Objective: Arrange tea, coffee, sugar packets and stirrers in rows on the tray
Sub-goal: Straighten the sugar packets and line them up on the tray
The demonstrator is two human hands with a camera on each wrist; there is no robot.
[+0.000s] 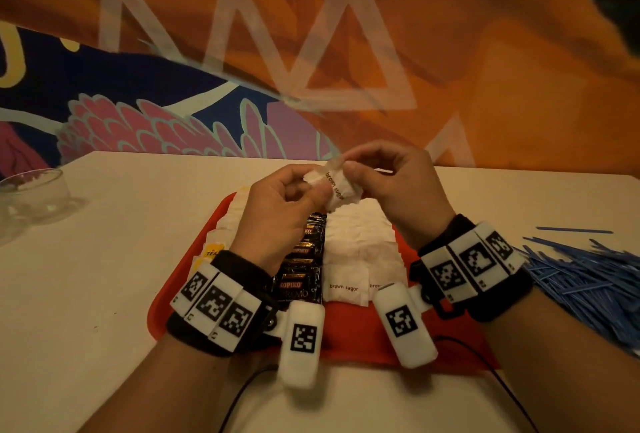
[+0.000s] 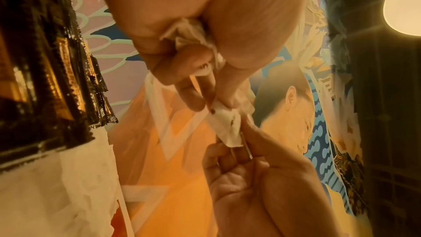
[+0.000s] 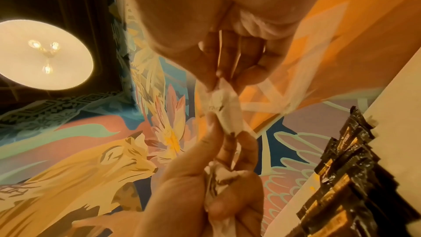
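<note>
Above the red tray (image 1: 363, 332) both hands meet over white brown sugar packets (image 1: 334, 187). My left hand (image 1: 294, 197) grips a small bunch of them (image 2: 189, 40) in curled fingers. My right hand (image 1: 367, 169) pinches one packet (image 3: 223, 107) between thumb and fingertip at the top of that bunch. On the tray lie three rows: tea bags (image 1: 216, 249) at the left, dark coffee sachets (image 1: 301, 256) in the middle, white sugar packets (image 1: 360, 242) at the right. Blue stirrers (image 1: 581, 277) lie heaped on the table to the right of the tray.
A clear glass bowl (image 1: 31, 193) stands at the far left of the beige table (image 1: 114, 259). A black cable (image 1: 242, 394) runs along the near edge. A painted wall (image 1: 311, 52) rises right behind the table.
</note>
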